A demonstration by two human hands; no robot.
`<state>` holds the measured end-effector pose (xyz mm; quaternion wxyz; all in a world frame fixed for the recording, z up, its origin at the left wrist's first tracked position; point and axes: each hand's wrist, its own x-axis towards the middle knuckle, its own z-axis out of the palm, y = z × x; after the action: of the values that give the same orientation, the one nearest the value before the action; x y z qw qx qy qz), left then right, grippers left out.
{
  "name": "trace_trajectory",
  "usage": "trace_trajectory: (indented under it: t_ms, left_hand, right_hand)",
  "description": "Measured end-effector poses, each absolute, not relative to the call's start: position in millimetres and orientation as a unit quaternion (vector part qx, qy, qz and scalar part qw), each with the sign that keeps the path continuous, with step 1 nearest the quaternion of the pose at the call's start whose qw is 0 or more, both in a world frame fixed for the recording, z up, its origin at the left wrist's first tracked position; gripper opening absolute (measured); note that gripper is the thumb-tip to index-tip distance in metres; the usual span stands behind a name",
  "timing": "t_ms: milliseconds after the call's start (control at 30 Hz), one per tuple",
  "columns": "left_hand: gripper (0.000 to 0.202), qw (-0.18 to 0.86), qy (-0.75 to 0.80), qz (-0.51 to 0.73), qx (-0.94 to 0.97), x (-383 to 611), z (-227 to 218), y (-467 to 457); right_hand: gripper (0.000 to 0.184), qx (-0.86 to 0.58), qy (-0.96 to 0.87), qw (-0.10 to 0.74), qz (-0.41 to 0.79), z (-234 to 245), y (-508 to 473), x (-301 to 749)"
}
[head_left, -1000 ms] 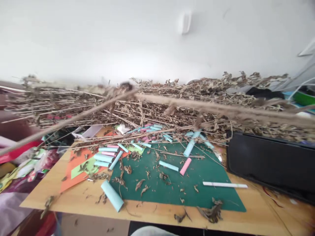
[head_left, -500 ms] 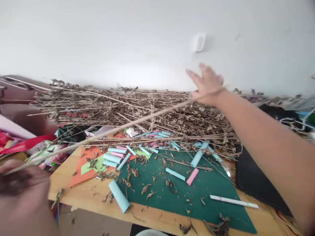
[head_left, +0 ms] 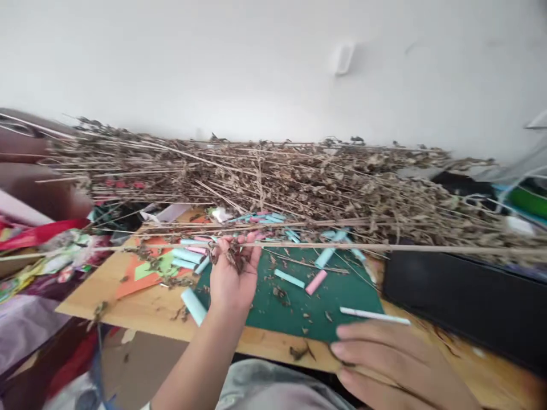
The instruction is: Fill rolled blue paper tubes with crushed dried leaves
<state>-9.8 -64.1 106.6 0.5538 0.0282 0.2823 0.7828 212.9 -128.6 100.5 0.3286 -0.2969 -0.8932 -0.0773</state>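
Observation:
My left hand (head_left: 233, 276) is raised over the green cutting mat (head_left: 342, 290), fingers curled round a long thin dry stem (head_left: 384, 247). The stem runs level across the whole view, and crumbled dry leaves stick out of that fist. My right hand (head_left: 393, 364) is low at the front edge of the wooden board (head_left: 128, 310). Its fingers are stretched out flat, pointing left, with nothing seen in them. Behind the stem lies a big pile of dry stems and leaves (head_left: 299, 182).
Light blue and pink paper rolls (head_left: 290, 278) and a white stick (head_left: 376, 316) lie on the mat among leaf crumbs. Orange and green paper (head_left: 128, 279) lies at the left. A black box (head_left: 461, 296) stands at the right. Coloured clutter (head_left: 43, 256) sits beyond the board's left edge.
My right hand has come down from above the pile to the board's front edge. My left hand moved from the lower left up to the mat, gripping the stem, which now lies level.

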Motion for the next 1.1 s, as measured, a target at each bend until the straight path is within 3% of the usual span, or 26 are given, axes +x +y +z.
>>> trace_trajectory:
  t_ms: [100,233,333,400,467,533,600,733,800,933,1100]
  left_hand:
    - [0.027,0.624,0.281,0.727,0.053,25.0,104.0,-76.6]
    - [0.024,0.696,0.291,0.651,0.08,53.8,96.4,-92.8]
    - [0.025,0.787,0.312,0.497,0.19,54.6,82.6,-112.9]
    - [0.031,0.794,0.349,0.374,0.327,45.7,73.5,-129.7]
    - [0.035,0.676,0.405,0.283,0.547,34.6,68.6,-142.8]
    - [0.025,0.444,0.43,0.207,0.759,28.6,69.4,-145.4]
    - [0.026,0.257,0.418,0.193,0.85,32.9,73.4,-135.1]
    - [0.037,0.007,0.327,0.213,0.921,65.9,77.5,-93.5]
    - [0.037,-0.066,0.301,0.181,0.934,81.8,75.9,-73.1]
    - [0.014,-0.105,0.308,0.054,0.944,86.4,72.0,-41.2]
    - [0.028,-0.145,0.367,-0.037,0.918,51.0,71.6,-9.2]
  right_hand:
    - [0.03,-0.344,-0.851,0.334,-0.215,119.8,-133.9,210.1]
    - [0.021,-0.404,-0.852,0.203,-0.266,118.2,-113.2,236.6]
    - [0.023,-0.433,-0.844,0.152,-0.278,101.6,-112.8,261.0]
    - [0.024,-0.455,-0.834,0.138,-0.28,91.9,-117.9,274.0]
    - [0.026,-0.468,-0.829,0.127,-0.279,85.3,-122.5,282.9]
    - [0.027,-0.479,-0.827,0.113,-0.273,80.9,-124.6,287.1]
    - [0.026,-0.494,-0.823,0.099,-0.262,77.6,-124.1,286.9]
    - [0.022,-0.508,-0.82,0.086,-0.25,73.1,-120.9,280.2]
    - [0.021,-0.505,-0.822,0.083,-0.25,71.8,-119.5,277.8]
    - [0.023,-0.508,-0.821,0.075,-0.25,68.5,-116.6,280.1]
    - [0.027,-0.51,-0.819,0.075,-0.251,60.5,-115.8,301.0]
